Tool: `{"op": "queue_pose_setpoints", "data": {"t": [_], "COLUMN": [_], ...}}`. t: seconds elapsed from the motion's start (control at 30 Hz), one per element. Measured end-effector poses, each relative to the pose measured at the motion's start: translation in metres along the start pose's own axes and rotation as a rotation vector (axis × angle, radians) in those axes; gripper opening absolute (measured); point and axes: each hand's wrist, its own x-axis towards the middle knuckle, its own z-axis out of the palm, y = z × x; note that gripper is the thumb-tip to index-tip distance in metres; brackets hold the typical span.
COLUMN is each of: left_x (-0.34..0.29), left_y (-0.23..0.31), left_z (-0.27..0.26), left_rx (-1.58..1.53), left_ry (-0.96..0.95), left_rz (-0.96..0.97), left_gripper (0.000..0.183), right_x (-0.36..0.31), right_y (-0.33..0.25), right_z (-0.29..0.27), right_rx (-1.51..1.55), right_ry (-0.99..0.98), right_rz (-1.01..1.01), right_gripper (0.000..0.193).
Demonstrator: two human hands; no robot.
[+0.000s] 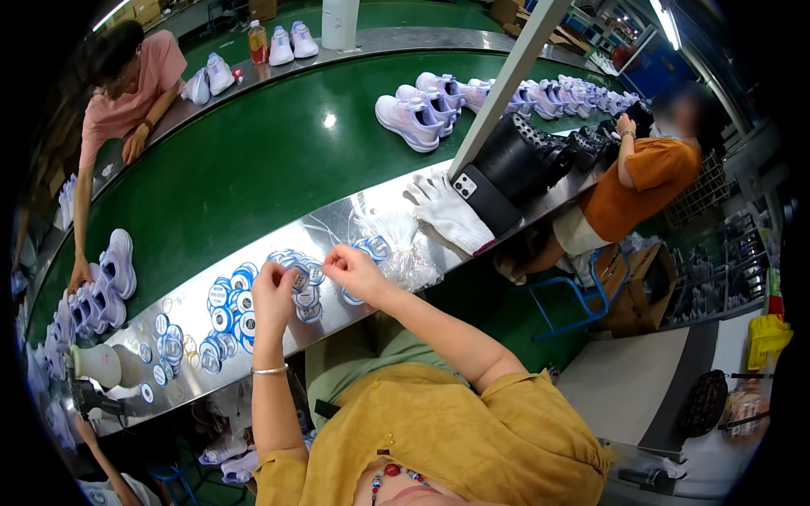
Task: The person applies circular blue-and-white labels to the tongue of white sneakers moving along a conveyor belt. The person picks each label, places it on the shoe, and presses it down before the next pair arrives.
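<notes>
My left hand (274, 297) pinches a small round blue-and-white tag (300, 278) above the metal ledge. Close to its right, my right hand (356, 274) is closed at the fingertips; whatever thin thing it may hold is too small to make out. Under and between the hands lie more round tags (309, 310). A larger pile of blue-and-white tags (222, 305) spreads left of my left hand. Beyond my right hand rests a bundle of clear plastic fasteners or strips (403, 244), with a few tags (374, 246) at its edge.
A white knit glove (451, 212), a phone (464, 185) and black boots (519, 156) occupy the ledge to the right, beside a slanted post (510, 84). Pale shoes (413, 121) line the green belt (278, 152). Co-workers sit at far left and right. A whitish container (97, 364) stands at left.
</notes>
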Motion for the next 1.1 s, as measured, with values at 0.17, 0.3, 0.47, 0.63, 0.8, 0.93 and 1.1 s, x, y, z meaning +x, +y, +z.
{"op": "queue_pose_setpoints", "data": {"t": [0.17,0.3,0.47,0.63,0.8,0.93,1.1], "left_x": [-0.024,-0.035,-0.037,-0.028,-0.023,-0.017,-0.005], "left_y": [0.010,0.010,0.013,0.006,0.012,0.011,-0.007], "left_z": [0.018,0.021,0.023,0.020,0.022,0.019,0.017], "left_rx": [-0.604,-0.703,-0.703,-0.643,-0.635,-0.635,-0.577], "left_ry": [0.058,0.074,0.005,-0.005,0.012,0.033,0.109], "left_rz": [0.011,-0.018,-0.108,-0.130,-0.134,-0.155,-0.082], "left_gripper": [0.011,0.013,0.016,0.013,0.011,0.012,0.011], "right_x": [0.001,-0.003,-0.004,0.000,0.006,0.017,0.024], "right_y": [-0.009,-0.015,-0.005,-0.009,-0.009,-0.011,-0.003], "right_z": [0.017,0.007,0.004,0.006,0.002,0.002,0.009], "right_rx": [0.280,0.416,0.297,0.264,0.084,0.133,0.247], "right_ry": [-0.037,-0.080,-0.080,-0.019,-0.010,-0.034,-0.100], "right_rz": [-0.018,0.034,0.019,-0.030,-0.052,-0.036,0.022], "right_gripper": [0.017,0.017,0.022,0.027,0.029,0.030,0.022]}}
